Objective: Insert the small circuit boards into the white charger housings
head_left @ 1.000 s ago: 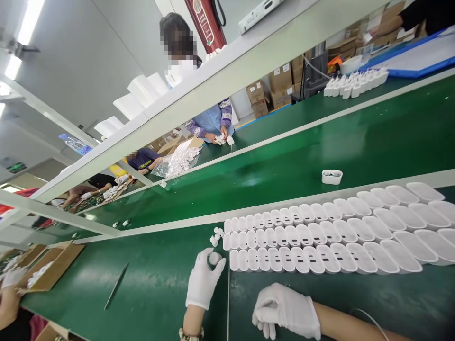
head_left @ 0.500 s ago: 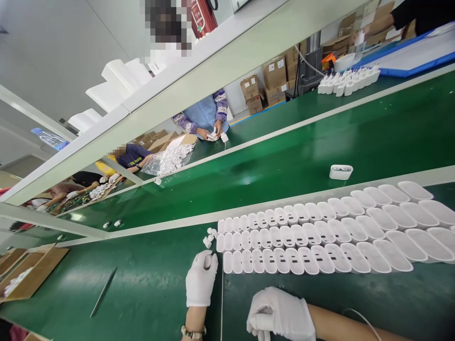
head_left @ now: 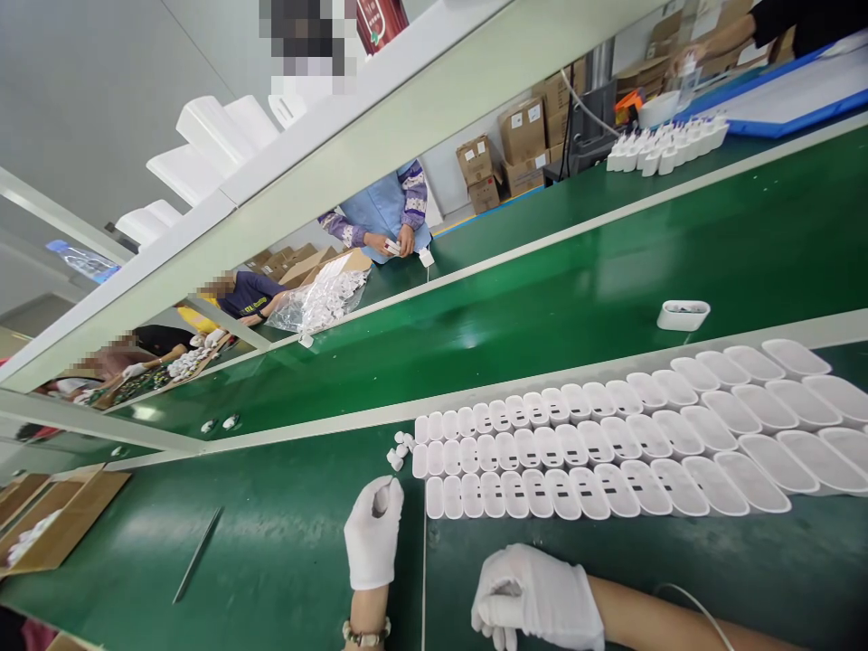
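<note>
Three long rows of white oval plastic shells [head_left: 610, 452] lay open side up on the green worktop [head_left: 285, 542], touching one another and running from the middle of the view out toward three o'clock, climbing a little toward two. Each shell's long axis crossed its row, pointing roughly from six to twelve o'clock.

The left hand [head_left: 372, 533], in a white glove, was closed around a small white plastic piece [head_left: 382, 497] pinched up at its fingertips. From that hand the nearest end of the front row lay just beside it at about two o'clock, close but apart. A small loose cluster of similar white plastic pieces [head_left: 399, 450] sat on the worktop at about one o'clock from the hand, just beside the end of the middle row.

The right hand [head_left: 535, 597], also in a white glove, rested low on the worktop with its fingers curled under; whether it held anything could not be told. The front row lay near it at twelve o'clock, without contact. Of the two, the left hand was the nearer to the row ends and to the cluster.

Beyond the rows, at about one o'clock, a single white oval shell [head_left: 683, 315] stood alone on the green conveyor belt [head_left: 542, 298]. A thin metal rod [head_left: 196, 567] lay well apart at nine o'clock from the left hand.
</note>
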A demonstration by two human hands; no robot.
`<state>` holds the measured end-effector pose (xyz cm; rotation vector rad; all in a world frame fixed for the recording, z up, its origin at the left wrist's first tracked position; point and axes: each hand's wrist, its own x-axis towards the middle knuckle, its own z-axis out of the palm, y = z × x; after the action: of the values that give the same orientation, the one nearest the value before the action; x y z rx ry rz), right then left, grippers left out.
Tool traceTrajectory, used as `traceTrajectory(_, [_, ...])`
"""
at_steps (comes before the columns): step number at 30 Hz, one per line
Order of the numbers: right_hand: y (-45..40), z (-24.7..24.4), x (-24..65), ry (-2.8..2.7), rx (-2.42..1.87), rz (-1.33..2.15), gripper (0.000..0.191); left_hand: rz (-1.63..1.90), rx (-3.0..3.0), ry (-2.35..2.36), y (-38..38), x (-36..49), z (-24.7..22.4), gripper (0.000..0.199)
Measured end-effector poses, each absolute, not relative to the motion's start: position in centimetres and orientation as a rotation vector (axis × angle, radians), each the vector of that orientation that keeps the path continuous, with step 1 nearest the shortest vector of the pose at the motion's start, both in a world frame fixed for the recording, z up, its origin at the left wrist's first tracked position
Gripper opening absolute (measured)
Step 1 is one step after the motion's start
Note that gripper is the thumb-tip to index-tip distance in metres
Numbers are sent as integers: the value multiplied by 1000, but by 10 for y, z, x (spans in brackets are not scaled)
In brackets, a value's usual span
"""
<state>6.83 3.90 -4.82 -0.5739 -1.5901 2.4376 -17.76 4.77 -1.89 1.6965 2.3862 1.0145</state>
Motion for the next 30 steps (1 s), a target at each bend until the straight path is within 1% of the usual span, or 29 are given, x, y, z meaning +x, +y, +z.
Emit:
traceTrajectory(6, [38, -47, 68, -1584, -597, 2396, 32, 947, 1793, 2296, 51, -169, -22, 32])
traceTrajectory(11, [38, -50, 67, -1592, -548, 2428, 38, 885, 1858, 2259, 51, -168, -21, 32])
traceTrajectory(19, [38, -56, 67, -1599, -549, 2426, 44, 732, 1967, 2229, 54, -164, -23, 25])
traceTrajectory(30, [39, -43, 70, -1628, -591, 2379, 31, 897, 2018, 2279, 49, -168, -25, 30])
